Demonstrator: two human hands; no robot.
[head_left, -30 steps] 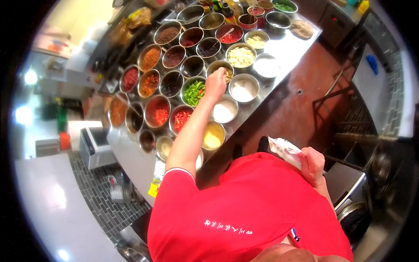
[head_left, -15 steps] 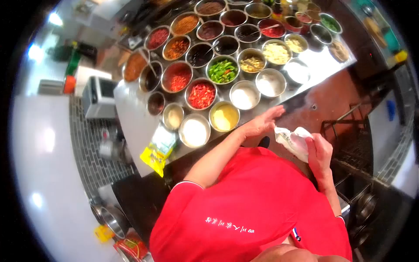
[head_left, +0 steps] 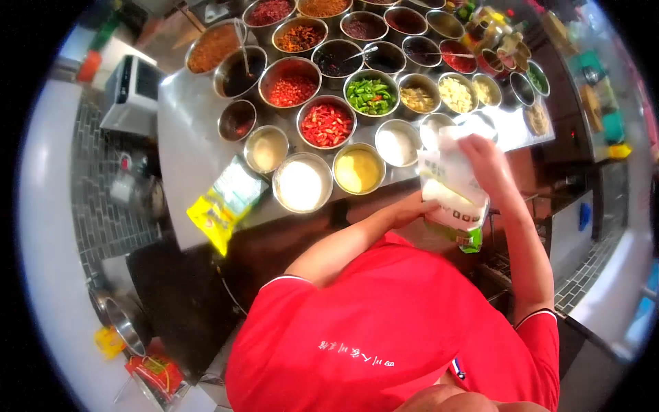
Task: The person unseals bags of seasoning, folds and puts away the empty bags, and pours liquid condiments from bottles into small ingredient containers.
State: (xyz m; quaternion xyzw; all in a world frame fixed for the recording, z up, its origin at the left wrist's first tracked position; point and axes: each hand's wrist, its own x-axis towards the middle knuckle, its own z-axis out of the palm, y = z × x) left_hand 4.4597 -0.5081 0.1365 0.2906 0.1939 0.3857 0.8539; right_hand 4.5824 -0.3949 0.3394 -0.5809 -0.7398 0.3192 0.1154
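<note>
A white bag with printed marks and a green end hangs near the counter's front edge. My left hand grips its lower left side, with its fingers partly behind the bag. Closed on the bag's upper part is my right hand. The bag overlaps a steel bowl with pale contents, so whether they touch cannot be told. Just left of it stands a bowl of white powder, and beside that a bowl of yellow contents.
Several steel bowls stand in rows on the metal counter, among them chopped red peppers and green peppers. A yellow and blue packet lies at the front left. A boxy appliance is farther left.
My left hand has drawn back from the bowls and taken hold of the bag. My right hand has raised the bag to the counter's edge. The view has shifted.
</note>
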